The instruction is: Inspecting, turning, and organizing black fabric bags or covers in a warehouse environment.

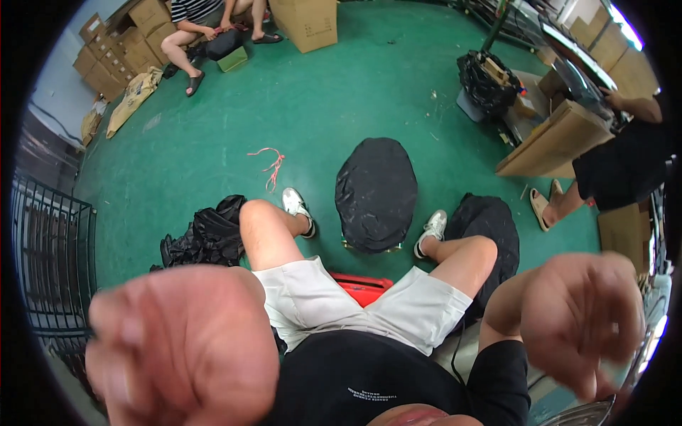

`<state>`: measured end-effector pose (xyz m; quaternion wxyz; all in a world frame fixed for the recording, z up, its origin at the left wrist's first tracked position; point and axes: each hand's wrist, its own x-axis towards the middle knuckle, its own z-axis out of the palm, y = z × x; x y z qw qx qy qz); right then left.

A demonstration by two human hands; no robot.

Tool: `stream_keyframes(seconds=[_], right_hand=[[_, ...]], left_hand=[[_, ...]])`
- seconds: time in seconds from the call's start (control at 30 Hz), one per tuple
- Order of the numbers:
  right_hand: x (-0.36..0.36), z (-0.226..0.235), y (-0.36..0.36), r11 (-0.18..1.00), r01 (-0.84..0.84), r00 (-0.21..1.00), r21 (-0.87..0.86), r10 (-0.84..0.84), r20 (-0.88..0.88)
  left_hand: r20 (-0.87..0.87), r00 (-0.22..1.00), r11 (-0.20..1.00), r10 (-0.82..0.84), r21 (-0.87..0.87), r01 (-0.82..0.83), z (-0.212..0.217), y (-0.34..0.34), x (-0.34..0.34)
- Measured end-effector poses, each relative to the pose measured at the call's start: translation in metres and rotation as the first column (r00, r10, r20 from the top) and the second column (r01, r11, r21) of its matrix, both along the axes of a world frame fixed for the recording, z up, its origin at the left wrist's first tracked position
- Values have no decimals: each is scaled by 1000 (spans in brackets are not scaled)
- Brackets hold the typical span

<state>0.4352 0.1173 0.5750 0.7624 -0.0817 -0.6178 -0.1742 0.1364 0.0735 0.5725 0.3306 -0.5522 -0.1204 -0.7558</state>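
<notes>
Both hands are raised close to the view, one on each side. My left hand (188, 344) fills the lower left, with its palm showing and its fingers curled and smeared. My right hand (579, 312) is at the lower right, its fingers bent and blurred too. I see nothing held in either hand. On the floor between my feet, well below both hands, stands an oval thing in wrinkled black covering (376, 192), with small metallic parts at its near edge. Part of a red object (361, 287) shows between my thighs.
Crumpled black plastic (213, 231) lies beside my left leg. A black covered thing (486, 227) is by my right leg. Pink string (273, 167) lies ahead. Cardboard boxes (305, 25) and a seated person are at the back. Another person stands right, near a cardboard panel (558, 142).
</notes>
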Motion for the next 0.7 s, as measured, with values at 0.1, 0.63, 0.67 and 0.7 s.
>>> stream_keyframes(seconds=[0.1,0.63,0.67,0.7], right_hand=[[-22,-27,52,964,-18,990,-266,54,130],[129,-331,151,-363,456,828,-812,508,238],[130,-328,152,-430,465,833,-774,510,216],[130,-326,153,-496,468,838,-732,512,189]], left_hand=[[2,937,824,349,-477,-306,-38,-24,-59],[-343,506,-611,792,-413,676,-541,-268,-222],[-350,528,-627,774,-303,718,-561,-280,-216],[-359,547,-633,756,-190,751,-582,-294,-211]])
